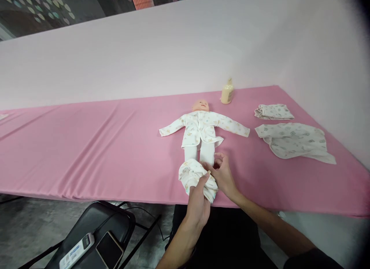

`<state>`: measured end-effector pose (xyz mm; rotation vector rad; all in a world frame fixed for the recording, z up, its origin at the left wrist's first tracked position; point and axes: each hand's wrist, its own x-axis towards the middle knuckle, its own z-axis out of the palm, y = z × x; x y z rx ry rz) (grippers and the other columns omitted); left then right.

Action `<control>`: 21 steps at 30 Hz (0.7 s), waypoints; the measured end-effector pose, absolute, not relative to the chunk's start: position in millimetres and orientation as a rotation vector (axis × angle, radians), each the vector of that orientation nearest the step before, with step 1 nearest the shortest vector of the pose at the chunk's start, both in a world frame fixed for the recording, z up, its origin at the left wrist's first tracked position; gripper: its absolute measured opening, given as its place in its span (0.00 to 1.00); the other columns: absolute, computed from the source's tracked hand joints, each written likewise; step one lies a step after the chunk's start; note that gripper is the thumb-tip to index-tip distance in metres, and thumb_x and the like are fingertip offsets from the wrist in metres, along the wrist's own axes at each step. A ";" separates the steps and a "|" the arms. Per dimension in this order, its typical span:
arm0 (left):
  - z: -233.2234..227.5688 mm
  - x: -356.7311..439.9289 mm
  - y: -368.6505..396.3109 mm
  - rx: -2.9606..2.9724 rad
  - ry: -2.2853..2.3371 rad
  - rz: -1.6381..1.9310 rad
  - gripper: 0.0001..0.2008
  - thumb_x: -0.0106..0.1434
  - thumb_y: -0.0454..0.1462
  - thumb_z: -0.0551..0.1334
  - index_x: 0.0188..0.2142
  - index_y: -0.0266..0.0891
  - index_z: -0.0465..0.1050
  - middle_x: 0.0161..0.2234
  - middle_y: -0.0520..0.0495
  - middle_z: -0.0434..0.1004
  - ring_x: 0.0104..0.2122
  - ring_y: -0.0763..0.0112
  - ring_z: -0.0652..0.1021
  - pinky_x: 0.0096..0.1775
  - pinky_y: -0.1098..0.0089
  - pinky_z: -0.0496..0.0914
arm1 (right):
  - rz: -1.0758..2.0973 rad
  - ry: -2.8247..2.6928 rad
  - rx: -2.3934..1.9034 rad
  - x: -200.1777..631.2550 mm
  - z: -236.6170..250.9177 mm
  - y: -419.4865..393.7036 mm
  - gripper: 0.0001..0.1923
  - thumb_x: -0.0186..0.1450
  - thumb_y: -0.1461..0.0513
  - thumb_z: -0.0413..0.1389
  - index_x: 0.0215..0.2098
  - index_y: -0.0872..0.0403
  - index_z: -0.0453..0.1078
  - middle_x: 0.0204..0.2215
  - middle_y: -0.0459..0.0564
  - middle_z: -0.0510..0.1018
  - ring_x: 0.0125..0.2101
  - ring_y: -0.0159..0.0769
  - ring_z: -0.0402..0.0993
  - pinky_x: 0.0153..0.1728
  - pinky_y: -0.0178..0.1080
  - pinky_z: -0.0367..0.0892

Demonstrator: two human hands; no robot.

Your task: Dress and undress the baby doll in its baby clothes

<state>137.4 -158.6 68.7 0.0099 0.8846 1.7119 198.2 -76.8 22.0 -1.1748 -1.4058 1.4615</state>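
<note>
Both hands pinch the bunched trousers [194, 176] at the doll's [200, 126] feet: left hand [198, 203] grips the waistband, right hand [222, 174] holds the cloth open around the legs

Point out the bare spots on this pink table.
Widest bare stretch: left of the doll on the pink table. A narrower gap lies between doll and folded clothes. Crowded at the front edge, where both hands grip the bunched trousers.
</note>
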 end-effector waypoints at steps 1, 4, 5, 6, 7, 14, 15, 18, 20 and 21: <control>68.4 138.8 -159.1 0.011 0.883 1.729 0.28 0.63 0.32 0.65 0.62 0.44 0.64 0.60 0.44 0.68 0.61 0.61 0.68 0.62 0.62 0.64 | 1.411 -1.497 -1.191 201.6 21.3 -76.3 0.31 0.58 0.46 0.63 0.50 0.50 0.57 0.37 0.47 0.76 0.37 0.40 0.74 0.36 0.42 0.69; 65.9 140.4 -162.4 0.029 0.876 1.752 0.30 0.63 0.31 0.65 0.63 0.46 0.62 0.60 0.46 0.68 0.61 0.63 0.68 0.62 0.63 0.63 | 1.191 -1.750 -1.210 212.9 22.5 -74.6 0.26 0.61 0.45 0.60 0.47 0.51 0.62 0.41 0.50 0.72 0.40 0.41 0.71 0.38 0.43 0.67; 65.0 139.9 -163.5 0.038 0.873 1.751 0.30 0.63 0.31 0.65 0.63 0.47 0.62 0.60 0.46 0.68 0.61 0.63 0.68 0.62 0.63 0.63 | 1.123 -1.811 -1.197 216.7 24.5 -73.9 0.23 0.62 0.45 0.59 0.45 0.51 0.64 0.41 0.51 0.70 0.41 0.41 0.70 0.41 0.43 0.66; 64.3 139.0 -164.3 0.049 0.867 1.744 0.30 0.63 0.32 0.64 0.63 0.47 0.61 0.59 0.46 0.68 0.61 0.63 0.68 0.63 0.63 0.62 | 1.087 -1.863 -1.164 220.4 27.6 -73.1 0.21 0.63 0.46 0.58 0.43 0.52 0.66 0.41 0.51 0.69 0.42 0.41 0.69 0.43 0.44 0.66; 63.8 137.8 -164.9 0.062 0.858 1.731 0.30 0.63 0.32 0.64 0.64 0.47 0.60 0.59 0.46 0.68 0.61 0.63 0.68 0.63 0.63 0.62 | 1.100 -1.914 -1.106 224.0 31.8 -72.0 0.18 0.65 0.47 0.56 0.41 0.52 0.68 0.40 0.50 0.69 0.43 0.40 0.68 0.44 0.43 0.65; 66.7 127.4 -166.2 0.156 0.749 1.633 0.30 0.67 0.34 0.60 0.66 0.49 0.56 0.59 0.45 0.68 0.60 0.61 0.68 0.61 0.61 0.64 | 1.815 -2.205 -0.553 240.7 64.2 -59.1 0.16 0.67 0.51 0.56 0.47 0.51 0.70 0.44 0.48 0.73 0.40 0.35 0.68 0.40 0.37 0.64; 67.1 126.6 -166.2 0.155 0.748 1.624 0.30 0.67 0.34 0.60 0.67 0.49 0.55 0.59 0.45 0.68 0.60 0.61 0.68 0.61 0.61 0.64 | 1.852 -2.221 -0.537 240.9 66.2 -57.7 0.18 0.65 0.51 0.58 0.48 0.52 0.70 0.44 0.48 0.72 0.40 0.35 0.67 0.40 0.37 0.64; 67.7 125.4 -165.7 0.132 0.773 1.596 0.32 0.67 0.35 0.61 0.68 0.50 0.53 0.60 0.45 0.68 0.60 0.61 0.68 0.61 0.61 0.64 | 1.904 -2.186 -0.543 239.0 69.1 -56.8 0.20 0.59 0.51 0.64 0.45 0.52 0.70 0.40 0.46 0.71 0.38 0.34 0.65 0.39 0.35 0.63; 68.3 125.0 -165.5 0.128 0.787 1.571 0.33 0.66 0.35 0.62 0.68 0.51 0.53 0.60 0.45 0.67 0.60 0.61 0.69 0.61 0.61 0.64 | 1.918 -2.144 -0.571 237.2 70.1 -58.6 0.19 0.57 0.52 0.65 0.40 0.53 0.71 0.37 0.45 0.69 0.36 0.32 0.63 0.37 0.34 0.62; 68.8 124.7 -165.4 0.128 0.795 1.552 0.34 0.66 0.35 0.63 0.68 0.51 0.53 0.60 0.46 0.67 0.60 0.62 0.69 0.62 0.62 0.63 | 1.926 -2.131 -0.590 236.6 70.5 -59.8 0.17 0.57 0.52 0.65 0.39 0.53 0.72 0.36 0.45 0.69 0.35 0.32 0.63 0.36 0.34 0.63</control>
